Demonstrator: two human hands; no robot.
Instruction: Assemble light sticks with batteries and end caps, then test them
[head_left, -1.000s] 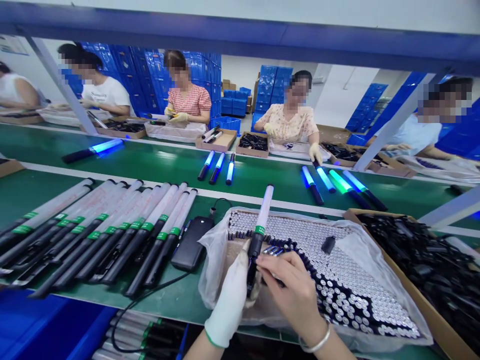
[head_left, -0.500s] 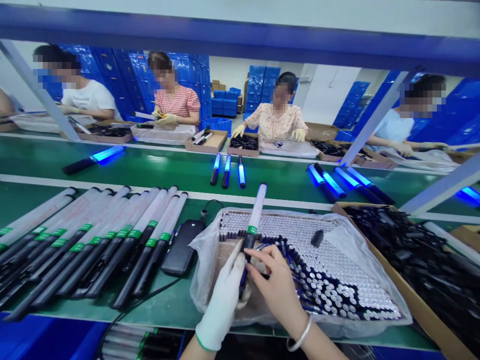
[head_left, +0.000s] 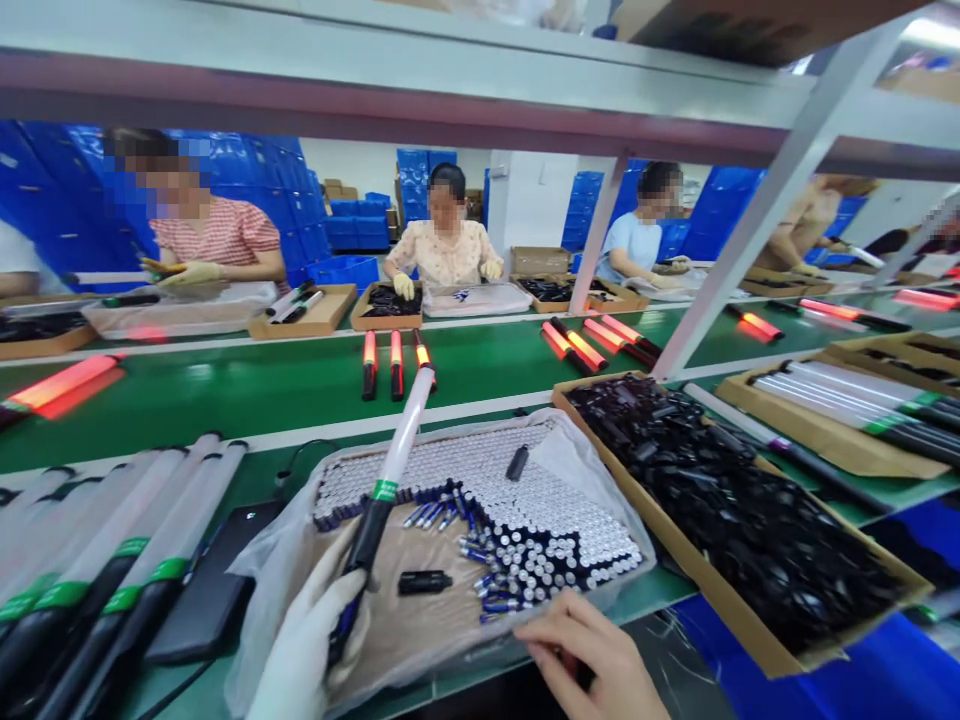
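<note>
My left hand (head_left: 319, 625), in a white glove, is closed around the black handle of a light baton (head_left: 397, 450). The baton tilts up and away over a plastic-lined tray (head_left: 247, 640), its whitish tube uppermost and a green band at the joint. Blue battery ends show in the handle by my fingers. Many batteries (head_left: 525, 500) stand packed in the tray, and several lie loose. A black battery holder (head_left: 424, 582) rests on the tray's bare floor, and a small black piece (head_left: 517, 463) sits on the batteries. My bare right hand (head_left: 581, 645) hovers at the tray's front edge, fingers loosely bent, thumb apart, nothing visible in it.
On the left lie several batons (head_left: 157, 560) and a black power bank (head_left: 206, 590). A carton (head_left: 720, 500) of black parts stands right of the tray. Red-lit batons (head_left: 396, 362) lie on the green belt (head_left: 300, 370). Co-workers sit opposite; shelf posts (head_left: 780, 190) rise at right.
My right hand has left the baton and moved to the tray's front edge. My view has turned right. The belt batons changed from blue to red. A black holder now shows on the tray floor.
</note>
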